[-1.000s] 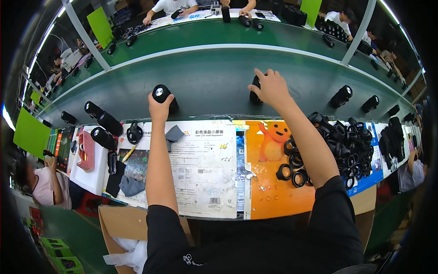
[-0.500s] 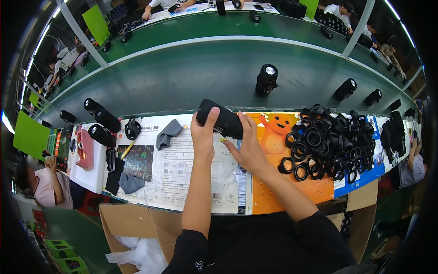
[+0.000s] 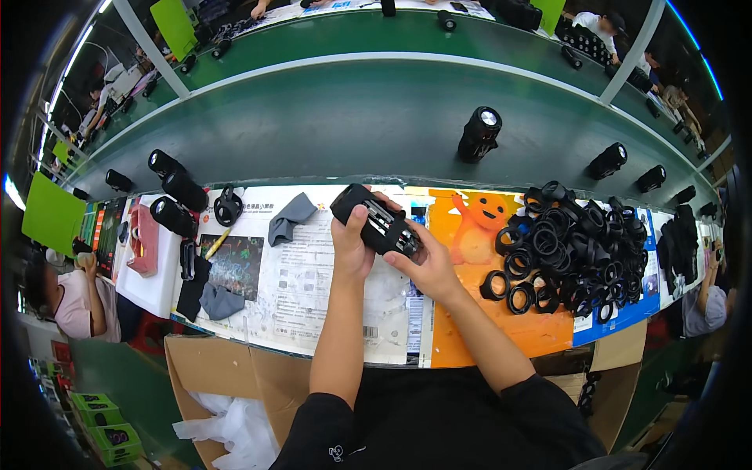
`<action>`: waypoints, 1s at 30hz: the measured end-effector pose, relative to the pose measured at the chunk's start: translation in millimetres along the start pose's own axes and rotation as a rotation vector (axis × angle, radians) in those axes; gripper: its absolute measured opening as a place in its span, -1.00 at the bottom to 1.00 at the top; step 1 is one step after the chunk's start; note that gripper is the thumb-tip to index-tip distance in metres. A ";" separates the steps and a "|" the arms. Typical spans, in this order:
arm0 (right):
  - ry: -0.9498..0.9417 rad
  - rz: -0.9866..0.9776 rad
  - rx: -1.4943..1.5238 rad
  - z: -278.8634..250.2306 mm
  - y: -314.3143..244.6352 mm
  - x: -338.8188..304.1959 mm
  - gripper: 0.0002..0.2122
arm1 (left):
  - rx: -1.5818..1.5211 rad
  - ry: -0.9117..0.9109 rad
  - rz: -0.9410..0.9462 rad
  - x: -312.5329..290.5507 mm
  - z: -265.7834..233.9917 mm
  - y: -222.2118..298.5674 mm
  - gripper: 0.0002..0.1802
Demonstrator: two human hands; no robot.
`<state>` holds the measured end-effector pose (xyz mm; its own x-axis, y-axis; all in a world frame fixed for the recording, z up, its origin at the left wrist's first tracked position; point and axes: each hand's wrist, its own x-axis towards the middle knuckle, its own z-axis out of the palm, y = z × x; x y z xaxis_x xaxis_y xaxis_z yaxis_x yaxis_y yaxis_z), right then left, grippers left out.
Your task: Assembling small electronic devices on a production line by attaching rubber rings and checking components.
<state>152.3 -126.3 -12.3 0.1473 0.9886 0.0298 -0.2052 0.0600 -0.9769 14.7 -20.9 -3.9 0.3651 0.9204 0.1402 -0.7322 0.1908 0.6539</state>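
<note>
Between my two hands, over the white printed sheet (image 3: 313, 313), is a black cylindrical speaker (image 3: 382, 223), tilted with its far end to the upper left. Its upper side shows a slot with shiny pale strips and a black band across it. My left hand (image 3: 352, 244) is closed around the far-left end, thumb on the near side. My right hand (image 3: 431, 268) grips the lower-right end, and its fingers partly cover that end. To the right lies a big heap of black rings (image 3: 548, 244) on an orange sheet (image 3: 501, 337). A grey cloth (image 3: 290, 221) lies left of the speaker.
Several black speakers (image 3: 185, 191) stand at the left, near a black ring part (image 3: 228, 207), a yellow pen (image 3: 218, 243) and another grey cloth (image 3: 222, 302). On the green belt (image 3: 329, 125) stands one speaker (image 3: 479, 135). A cardboard box (image 3: 215, 364) sits below the table edge.
The speaker has been turned in my hands, so the slotted side with pale strips faces up instead of the plain black side. My right hand has moved slightly lower along it.
</note>
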 end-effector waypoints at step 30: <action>-0.052 0.018 0.089 -7.1 6.4 -7.0 -0.28 | -0.064 -0.128 -0.004 -3.7 0.4 -12.3 -0.32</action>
<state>156.9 -133.8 -20.3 0.0928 0.9953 0.0260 -0.2932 0.0523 -0.9546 22.6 -26.7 -12.2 0.4354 0.8693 0.2340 -0.7644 0.2197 0.6062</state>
